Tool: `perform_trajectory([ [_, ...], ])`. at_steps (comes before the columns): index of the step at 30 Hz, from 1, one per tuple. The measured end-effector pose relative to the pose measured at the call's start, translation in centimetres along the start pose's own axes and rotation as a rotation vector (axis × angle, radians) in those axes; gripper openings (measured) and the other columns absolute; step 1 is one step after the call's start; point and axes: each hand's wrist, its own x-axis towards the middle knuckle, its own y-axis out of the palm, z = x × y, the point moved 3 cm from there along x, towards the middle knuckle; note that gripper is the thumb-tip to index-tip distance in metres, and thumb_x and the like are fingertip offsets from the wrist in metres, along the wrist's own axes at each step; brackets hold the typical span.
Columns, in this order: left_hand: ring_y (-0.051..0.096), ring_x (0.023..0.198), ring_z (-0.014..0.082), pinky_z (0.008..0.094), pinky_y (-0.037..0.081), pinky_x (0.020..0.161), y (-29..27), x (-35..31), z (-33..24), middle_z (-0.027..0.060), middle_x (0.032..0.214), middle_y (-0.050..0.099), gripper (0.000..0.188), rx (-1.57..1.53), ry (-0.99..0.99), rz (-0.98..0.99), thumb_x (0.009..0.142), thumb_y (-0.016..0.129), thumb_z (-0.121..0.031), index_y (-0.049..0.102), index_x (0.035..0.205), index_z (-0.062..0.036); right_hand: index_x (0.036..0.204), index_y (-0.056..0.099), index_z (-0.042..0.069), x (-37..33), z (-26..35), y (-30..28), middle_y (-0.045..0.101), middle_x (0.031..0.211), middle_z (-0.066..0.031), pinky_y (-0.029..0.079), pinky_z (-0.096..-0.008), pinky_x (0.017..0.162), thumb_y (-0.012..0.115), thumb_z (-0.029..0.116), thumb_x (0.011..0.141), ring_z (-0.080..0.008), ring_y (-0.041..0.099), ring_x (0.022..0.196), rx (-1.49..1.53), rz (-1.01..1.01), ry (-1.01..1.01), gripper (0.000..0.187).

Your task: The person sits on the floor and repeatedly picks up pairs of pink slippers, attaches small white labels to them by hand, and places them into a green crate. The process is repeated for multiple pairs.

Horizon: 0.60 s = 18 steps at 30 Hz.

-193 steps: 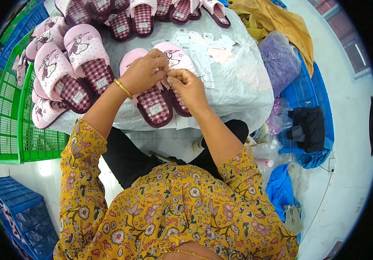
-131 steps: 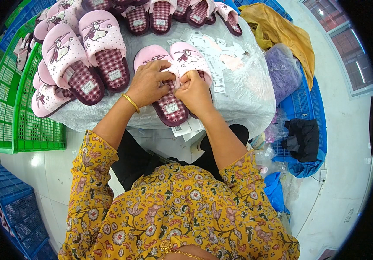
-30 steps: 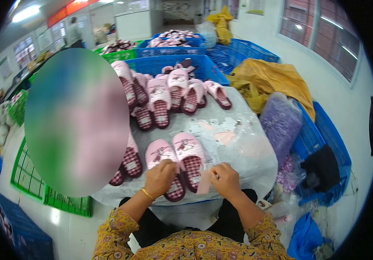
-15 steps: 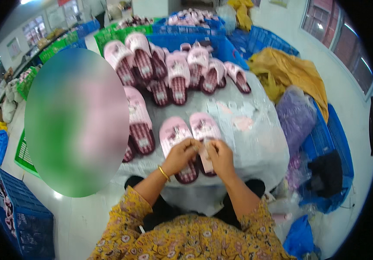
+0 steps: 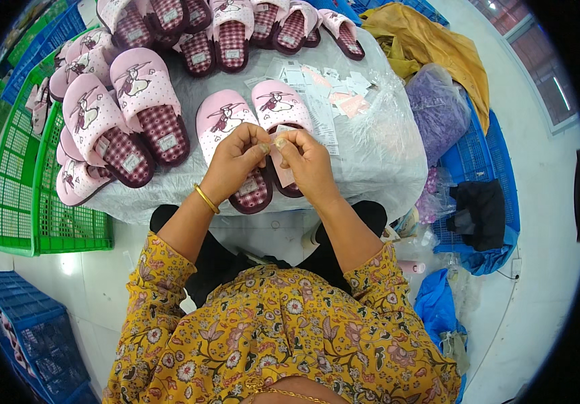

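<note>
A pair of pink slippers with dark plaid insoles lies on the plastic-covered table in front of me: the left slipper [image 5: 225, 113] and the right slipper [image 5: 280, 99]. Over them my two hands meet with fingertips pinched. My right hand [image 5: 309, 168] is closed on a pale pink paper tag [image 5: 281, 176], which hangs down over the right slipper's insole. Right beside it, my left hand [image 5: 235, 165] pinches close to the tag's upper end; what its fingertips hold is too small to make out.
More slippers [image 5: 148, 84] crowd the table's left side, with others [image 5: 231, 30] along the back. Printed papers and pink tags [image 5: 350, 104] lie at the back right. Green crates [image 5: 68, 222] stand left. A purple bag [image 5: 438, 104] and blue crate [image 5: 472, 151] are right.
The view has tilted downward, so the table appears higher in the picture. Both hands stay together over the slipper pair, with fingertips now closer to each other.
</note>
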Motion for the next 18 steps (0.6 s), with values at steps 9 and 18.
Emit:
perform_trajectory([
  [9, 0.05, 0.069, 0.0051, 0.0186, 0.043, 0.064, -0.1, 0.1, 0.2, -0.0014, 0.085, 0.056, 0.007, 0.008, -0.024, -0.001, 0.093, 0.055, -0.002, 0.054, 0.1, -0.0039, 0.091, 0.065, -0.001, 0.1, -0.6, -0.2, 0.061, 0.071, -0.0023, 0.044, -0.0242, 0.056, 0.061, 0.012, 0.091, -0.0076, 0.054, 0.06, -0.047, 0.034, 0.011, 0.014],
  [18, 0.052, 0.068, 0.0055, 0.0186, 0.043, 0.062, 0.0, 0.1, 0.6, -0.001, 0.085, 0.057, 0.007, -0.01, 0.008, -0.002, 0.093, 0.056, -0.001, 0.055, 0.1, -0.003, 0.088, 0.065, 0.0, 0.0, -1.3, -0.1, 0.065, 0.077, -0.0105, 0.048, -0.0315, 0.061, 0.065, 0.012, 0.087, -0.0188, 0.061, 0.065, -0.219, 0.024, -0.081, 0.013],
])
